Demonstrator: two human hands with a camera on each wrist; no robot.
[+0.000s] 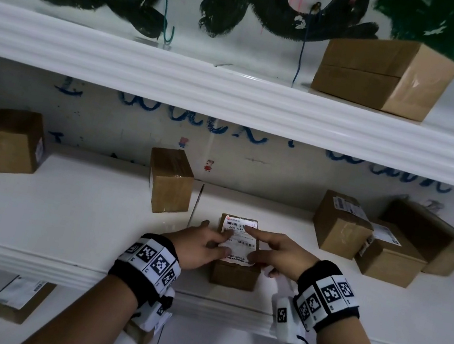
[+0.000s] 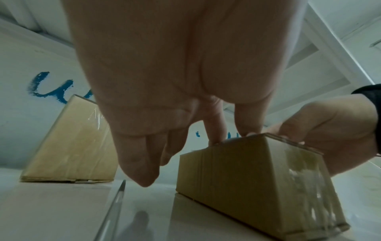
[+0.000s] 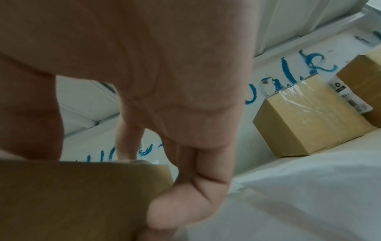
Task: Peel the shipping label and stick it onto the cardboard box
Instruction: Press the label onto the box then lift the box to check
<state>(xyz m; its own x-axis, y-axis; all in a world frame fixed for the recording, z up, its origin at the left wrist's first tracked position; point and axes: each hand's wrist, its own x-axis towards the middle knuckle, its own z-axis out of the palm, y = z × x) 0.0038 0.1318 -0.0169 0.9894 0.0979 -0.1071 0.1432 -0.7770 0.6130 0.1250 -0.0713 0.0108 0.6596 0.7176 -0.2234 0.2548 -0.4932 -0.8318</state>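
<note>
A small cardboard box (image 1: 234,274) stands near the front of the white shelf (image 1: 62,203), and a white shipping label (image 1: 240,236) with barcodes lies on its top. My left hand (image 1: 219,240) reaches in from the left and presses straight fingers on the label's left half. My right hand (image 1: 255,243) lays its index finger across the label's far part, with its thumb on the near part. In the left wrist view, my left hand's fingers (image 2: 214,130) touch the top edge of the box (image 2: 247,179). In the right wrist view, my right hand's little finger (image 3: 185,195) curls against the box (image 3: 72,195).
Other cardboard boxes stand behind at centre (image 1: 171,180), at far left (image 1: 10,139), and in a cluster at right (image 1: 341,222). Another box (image 1: 385,75) sits on the upper shelf and a labelled one (image 1: 18,299) below. A blurred white sheet (image 3: 309,195) lies under my right wrist.
</note>
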